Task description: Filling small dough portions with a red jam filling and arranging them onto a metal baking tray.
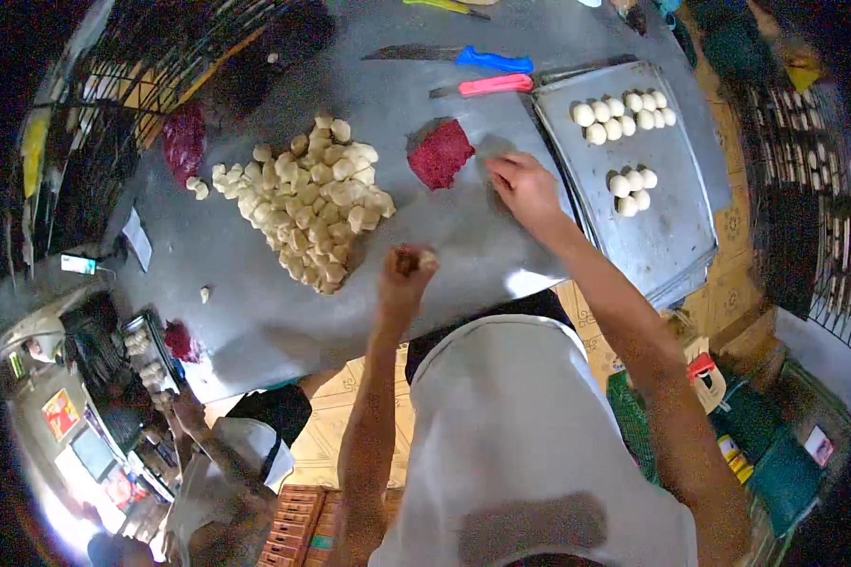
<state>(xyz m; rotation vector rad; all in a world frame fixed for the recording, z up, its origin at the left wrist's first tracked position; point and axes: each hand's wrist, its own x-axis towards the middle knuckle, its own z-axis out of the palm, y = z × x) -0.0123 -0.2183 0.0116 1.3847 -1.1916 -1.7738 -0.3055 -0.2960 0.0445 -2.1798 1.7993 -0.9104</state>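
Left hand (402, 286): curled around a small pale dough piece (428, 260), right of the heap of pale, rounded dough lumps (304, 194) on the smooth grey table (468, 236). Right hand (529, 192): fingers bent, just right of the crumbly dark-red mass (440, 156); grip could not be determined. Round white dough balls (613, 128) lay grouped on the grey metal tray (676, 231).
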